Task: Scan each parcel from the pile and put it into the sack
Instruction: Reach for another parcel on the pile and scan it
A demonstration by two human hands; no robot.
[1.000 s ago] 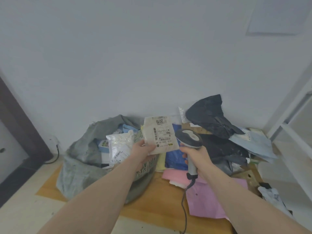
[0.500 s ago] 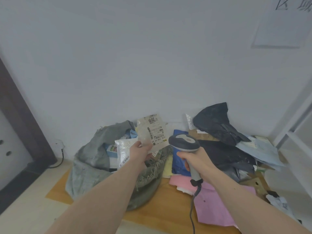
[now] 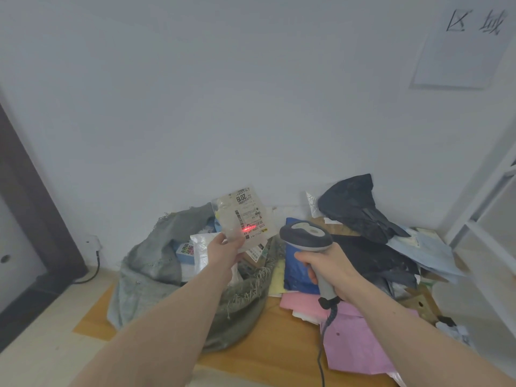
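Left hand: the left hand [image 3: 226, 251] pinches the parcel [image 3: 242, 217] by its lower left corner, thumb on the near face, other fingers hidden behind it.
Reason for hold: a corner grip leaves the printed label unobstructed and facing the scanner [image 3: 305, 236].
Parcel position: raised in the air over the open mouth of the sack [image 3: 156, 255], clear of the pile [image 3: 368, 247].
Parcel orientation: long axis close to upright, top edge leaning slightly right; the label print reads inverted.
Right hand: the right hand [image 3: 328, 265] is wrapped round the scanner handle, head aimed left at the parcel.
Beam: a red line [image 3: 249, 228] lies on the lower label.
Judgement: scan in progress; release into the sack appears to follow.
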